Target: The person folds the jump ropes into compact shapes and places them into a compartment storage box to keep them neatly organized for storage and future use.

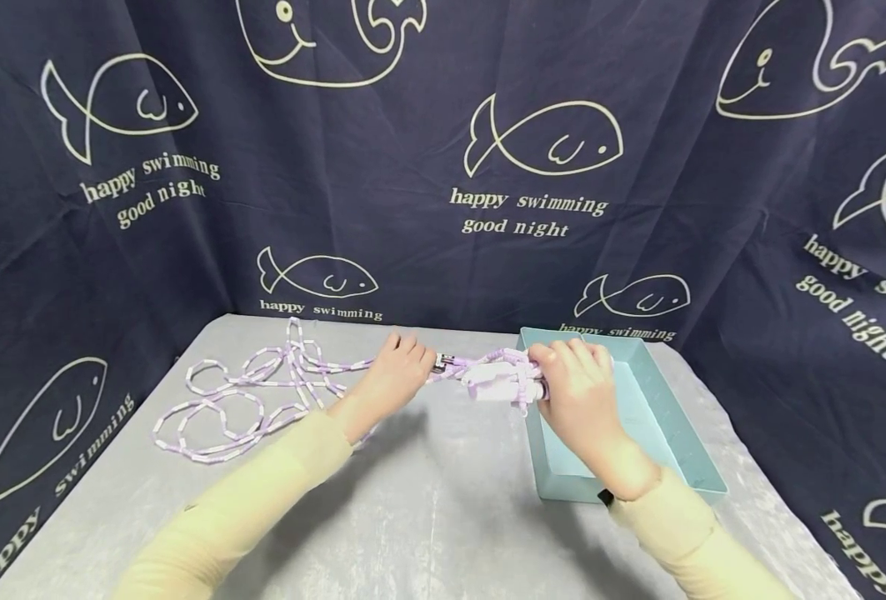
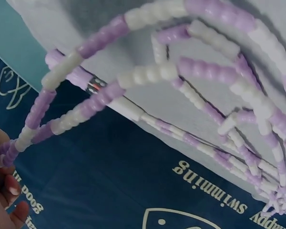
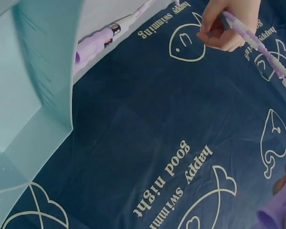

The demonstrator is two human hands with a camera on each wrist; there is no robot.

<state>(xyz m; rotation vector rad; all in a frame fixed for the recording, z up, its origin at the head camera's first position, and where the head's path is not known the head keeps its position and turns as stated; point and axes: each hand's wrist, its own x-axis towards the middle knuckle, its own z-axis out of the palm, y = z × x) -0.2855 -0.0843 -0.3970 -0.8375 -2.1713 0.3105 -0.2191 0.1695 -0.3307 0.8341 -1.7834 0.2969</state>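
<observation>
Purple-and-white beaded strands of a jump rope (image 2: 148, 74) are pinched in my left hand (image 1: 393, 371); in the left wrist view they loop from the fingers toward the right. My right hand (image 1: 581, 396), raised over the bin's near-left side, grips the bundled jump rope handles (image 1: 491, 381), with beaded rope wrapped around them. One purple handle end (image 3: 276, 210) shows at the right wrist view's edge. On the table behind my left hand lie other handles (image 3: 97, 45) with black bands, and beaded rope (image 1: 251, 379) spreads in loose loops to the left.
A light teal open bin (image 1: 671, 417) stands on the right of the grey-covered table (image 1: 443, 517). Dark blue curtains (image 1: 412, 167) printed with fish and lettering enclose the back and both sides.
</observation>
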